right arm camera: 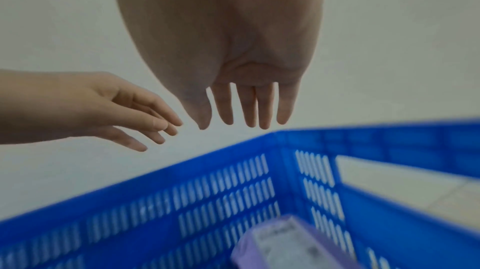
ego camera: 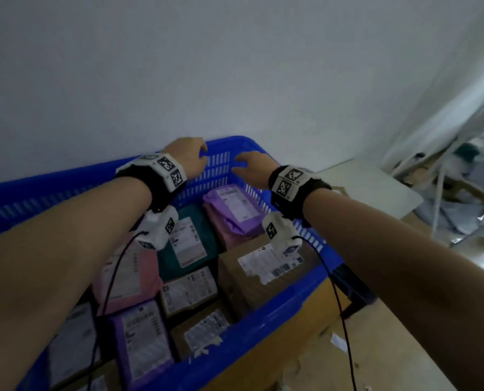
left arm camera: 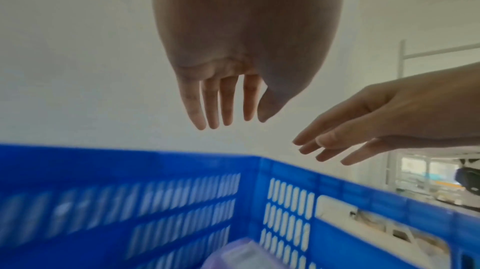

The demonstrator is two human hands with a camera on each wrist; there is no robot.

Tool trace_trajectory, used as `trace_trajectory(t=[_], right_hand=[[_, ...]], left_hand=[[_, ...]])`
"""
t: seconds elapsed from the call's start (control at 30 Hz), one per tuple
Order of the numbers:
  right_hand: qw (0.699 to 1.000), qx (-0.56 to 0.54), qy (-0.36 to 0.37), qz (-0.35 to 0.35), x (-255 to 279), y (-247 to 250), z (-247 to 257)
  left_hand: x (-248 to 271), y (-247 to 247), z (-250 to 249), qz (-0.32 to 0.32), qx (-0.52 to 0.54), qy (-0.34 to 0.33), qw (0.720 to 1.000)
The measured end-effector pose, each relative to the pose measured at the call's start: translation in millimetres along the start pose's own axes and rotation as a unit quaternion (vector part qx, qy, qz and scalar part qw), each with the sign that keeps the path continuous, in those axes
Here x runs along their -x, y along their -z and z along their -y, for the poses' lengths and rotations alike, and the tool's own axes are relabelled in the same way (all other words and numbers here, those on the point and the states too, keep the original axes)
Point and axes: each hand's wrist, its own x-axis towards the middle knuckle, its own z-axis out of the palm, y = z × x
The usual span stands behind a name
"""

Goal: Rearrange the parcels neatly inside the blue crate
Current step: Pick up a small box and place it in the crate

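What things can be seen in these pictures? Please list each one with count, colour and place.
crate: one, blue, slotted walls, against the wall
wall: one, pale, behind the crate
purple mailers: two, one at the far end, one near
pink mailer: one, left side of the crate
teal mailer: one, middle
brown boxes: at least three, right and middle
left hand: open, empty, above the far end
right hand: open, empty, beside it

I stand in a parcel sorting or storage room: a blue crate (ego camera: 266, 314) of labelled parcels (ego camera: 188, 289) sits before my plain white wall (ego camera: 235, 66), with a white metal rack (left arm camera: 405, 55) and clutter at two o'clock.
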Motion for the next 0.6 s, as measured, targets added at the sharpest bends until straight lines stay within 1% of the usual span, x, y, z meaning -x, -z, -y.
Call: trace_trajectory(t=[0.13,0.23,0.27,0.43,0.6], right_hand=[[0.999,-0.006,-0.012,-0.042,13,48,-56],[0.997,0.005,-0.032,-0.063,22,78,-112],[0.997,0.01,-0.037,-0.061,24,82,-120],[0.995,0.011,-0.077,-0.054,41,107,-213],[0.993,-0.011,-0.113,-0.037,44,107,-302]], left_hand=[[-30,2,-79,-0.025,0.011,-0.031,0.999],[-50,-10,-144,-0.029,0.033,-0.043,0.998],[-52,-13,-153,-0.026,0.039,-0.038,0.998],[-81,-56,-240,0.009,0.056,-0.037,0.998],[-109,-104,-312,0.07,0.068,-0.022,0.995]])
